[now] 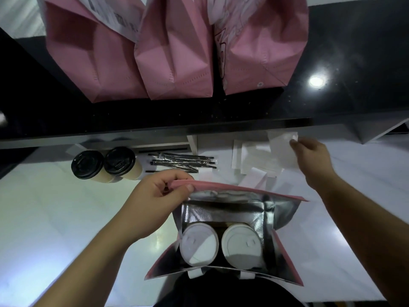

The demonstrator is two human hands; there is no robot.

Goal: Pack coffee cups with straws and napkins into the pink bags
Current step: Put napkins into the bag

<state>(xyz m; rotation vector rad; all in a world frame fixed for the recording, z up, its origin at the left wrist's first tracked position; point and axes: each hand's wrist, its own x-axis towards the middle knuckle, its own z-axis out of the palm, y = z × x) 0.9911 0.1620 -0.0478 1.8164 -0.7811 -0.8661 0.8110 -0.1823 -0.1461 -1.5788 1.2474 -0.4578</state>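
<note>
Open pink fabric bag w/ silver foil lining (223, 209) stands at near edge of white counter (55, 218), mouth up; landmark for all below. Inside it: two white-lidded paper cups (218, 245) side by side, upright, touching or nearly so. L hand (155, 202) pinches far-left rim of bag, thumb and curled fingers on the pink edge, holding mouth open. R hand (312, 158), beyond bag and to its right, pinches a thin white paper napkin (281, 142) at one corner, lifted off the loose pile of white napkins (254, 162) lying just beyond bag. Judgement: napkin v. light, limp, will flutter and fold; corner pinch is adequate, drop it beside or on the lids. Bag walls soft, sag w/o support, so rim hold is prob. needed until contents are in. Cups likely liquid-filled: keep upright, no sideways shove. Bundle of black straws in clear wrappers (183, 162) lies beyond bag, left of napkin pile; slim, slippery wrap, best taken mid-length. Further left: two black-lidded beige paper cups (104, 165), not yet packed. On raised black shelf (332, 63) beyond all that: three filled pink bags (177, 63) in a row. Nothing blocks R hand's path back to bag mouth; only the far rim flap to clear.
</note>
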